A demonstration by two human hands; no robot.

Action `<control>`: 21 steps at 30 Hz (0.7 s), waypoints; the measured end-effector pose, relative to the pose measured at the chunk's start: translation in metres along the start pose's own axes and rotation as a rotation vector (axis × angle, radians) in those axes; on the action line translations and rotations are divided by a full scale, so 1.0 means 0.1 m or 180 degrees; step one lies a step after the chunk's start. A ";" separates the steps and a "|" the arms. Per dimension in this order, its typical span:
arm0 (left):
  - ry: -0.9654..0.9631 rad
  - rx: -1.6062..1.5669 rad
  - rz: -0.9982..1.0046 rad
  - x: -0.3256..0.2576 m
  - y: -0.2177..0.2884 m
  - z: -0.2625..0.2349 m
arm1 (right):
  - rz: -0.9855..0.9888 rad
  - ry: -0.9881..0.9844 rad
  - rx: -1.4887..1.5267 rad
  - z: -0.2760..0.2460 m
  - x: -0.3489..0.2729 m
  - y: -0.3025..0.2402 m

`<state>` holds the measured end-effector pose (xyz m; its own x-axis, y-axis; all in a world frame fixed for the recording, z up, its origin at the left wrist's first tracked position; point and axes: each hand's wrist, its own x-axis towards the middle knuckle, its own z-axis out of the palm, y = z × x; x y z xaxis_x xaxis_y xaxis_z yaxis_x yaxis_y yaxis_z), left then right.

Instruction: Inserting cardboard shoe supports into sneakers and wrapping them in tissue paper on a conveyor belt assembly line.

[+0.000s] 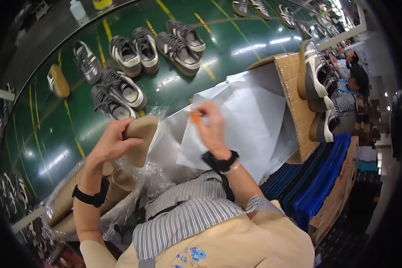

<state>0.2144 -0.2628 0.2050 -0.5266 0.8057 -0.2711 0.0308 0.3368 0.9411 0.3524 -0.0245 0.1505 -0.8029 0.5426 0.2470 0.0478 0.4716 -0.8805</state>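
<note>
Beyond both hands, a dark green conveyor belt (134, 102) carries several grey-and-white lace-up sneakers (128, 54), assembled and lying loose. Under the right hand lies a stack of large white tissue-paper sheets (250, 120), none yet wrapped around a shoe. Below the left hand, a clear plastic bag of tan insoles (69, 201) looks nearly full. The left hand (110, 144) grips one tan foam insole (140, 136); the right hand (212, 127) pinches a small orange object (195, 117).

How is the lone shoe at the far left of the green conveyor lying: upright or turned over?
Turned over. The lone shoe shows its tan sole upward on the green conveyor, while the grey shoes nearby show laces.
</note>
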 end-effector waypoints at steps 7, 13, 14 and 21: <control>0.0476 0.0108 0.0547 0.71 0.02 0.79 | 0.0439 0.0655 -0.2863 -2.14 -0.27 1.88; 0.0313 -0.0384 0.0583 1.27 0.27 1.60 | 0.0823 0.0737 -0.3333 -2.66 0.11 1.75; 0.0337 -0.0384 0.0632 1.28 0.27 1.63 | 0.1079 0.0842 -0.2427 -2.43 0.15 1.44; 0.0800 -0.1039 0.0758 1.76 0.42 1.90 | -0.0690 -0.0739 -0.1812 -1.75 0.08 1.46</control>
<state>0.2843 -0.0139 0.1582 -0.7278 0.6855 -0.0206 -0.0717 -0.0462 0.9964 0.4571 0.1699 0.0943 -0.9342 0.2595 0.2448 0.1265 0.8826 -0.4528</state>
